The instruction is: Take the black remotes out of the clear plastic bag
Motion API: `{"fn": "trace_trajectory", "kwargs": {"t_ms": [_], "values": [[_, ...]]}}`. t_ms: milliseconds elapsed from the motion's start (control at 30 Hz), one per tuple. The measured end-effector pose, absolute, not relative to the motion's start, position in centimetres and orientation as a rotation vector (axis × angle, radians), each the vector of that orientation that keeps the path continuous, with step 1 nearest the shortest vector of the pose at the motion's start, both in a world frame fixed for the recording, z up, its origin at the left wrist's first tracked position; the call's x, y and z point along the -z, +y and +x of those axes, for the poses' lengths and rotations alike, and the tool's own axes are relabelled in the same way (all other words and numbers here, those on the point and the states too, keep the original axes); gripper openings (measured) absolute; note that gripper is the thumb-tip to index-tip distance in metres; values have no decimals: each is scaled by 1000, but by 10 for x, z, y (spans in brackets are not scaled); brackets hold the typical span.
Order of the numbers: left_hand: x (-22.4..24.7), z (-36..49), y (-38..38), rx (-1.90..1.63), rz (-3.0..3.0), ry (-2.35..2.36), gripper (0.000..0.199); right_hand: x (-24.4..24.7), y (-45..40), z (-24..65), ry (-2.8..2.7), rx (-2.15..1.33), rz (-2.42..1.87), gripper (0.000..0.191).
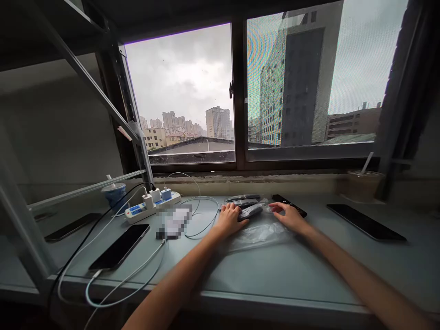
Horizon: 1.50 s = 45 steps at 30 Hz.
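My left hand (229,217) is bent over a small group of dark items in clear plastic wrapping, its thumb and fingers around the near wrapped packet (251,211). Behind that one lie more wrapped dark packets (243,198), partly covered by my fingers; what is inside cannot be made out. To their right, my right hand (289,217) is open, fingers apart and pointing left beside crumpled plastic at the packets' ends. A clear plastic bag (261,233) lies flat on the desk between my forearms. Just behind my right hand is a black remote-like object (299,209), partly hidden.
On the left, a phone (120,247) is plugged into a white cable near a power strip (140,213) with several chargers. A blurred-out object (174,222) lies beside looped cables. A dark tablet or phone (366,222) and a drink cup (362,185) are at right. Metal shelf posts stand left.
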State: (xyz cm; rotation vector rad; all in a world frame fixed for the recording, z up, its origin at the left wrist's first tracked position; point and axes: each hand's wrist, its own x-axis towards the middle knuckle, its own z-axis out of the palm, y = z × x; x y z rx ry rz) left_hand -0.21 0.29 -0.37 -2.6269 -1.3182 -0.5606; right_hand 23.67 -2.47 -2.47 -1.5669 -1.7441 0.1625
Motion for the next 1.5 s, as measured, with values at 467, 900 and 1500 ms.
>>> {"fn": "trace_trajectory", "kwargs": {"t_ms": [467, 900, 1500], "values": [[0, 0, -2, 635, -2663, -1271, 39, 14, -33, 228, -1676, -228, -1511, 29], [-2, 1, -9, 608, -2679, -1294, 45, 10, -34, 230, -1583, -171, -1547, 29], [1, 0, 1, 706, -2583, -1253, 50, 3, -38, 227, -1240, -777, -1354, 35]]}}
